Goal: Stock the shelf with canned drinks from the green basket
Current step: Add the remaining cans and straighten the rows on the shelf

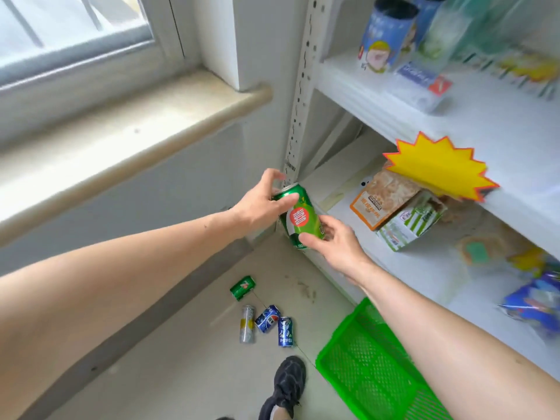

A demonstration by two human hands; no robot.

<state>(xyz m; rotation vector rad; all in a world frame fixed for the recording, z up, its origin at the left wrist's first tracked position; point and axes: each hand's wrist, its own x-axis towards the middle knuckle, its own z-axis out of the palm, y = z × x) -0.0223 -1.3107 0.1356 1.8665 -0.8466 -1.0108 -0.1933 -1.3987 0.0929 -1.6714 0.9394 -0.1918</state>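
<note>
A green can with a red round label is held tilted at the left front corner of the lower white shelf. My left hand grips its top end. My right hand holds its lower end with thumb and fingers. The green basket stands on the floor under my right forearm, and the part I see holds nothing. Several cans lie on the floor to its left: a green one, a silver-yellow one and two blue ones.
Snack packets and a yellow starburst tag occupy the lower shelf; blue cups and packets sit on the shelf above. A perforated white upright and a window sill stand at the left. My black shoe is near the basket.
</note>
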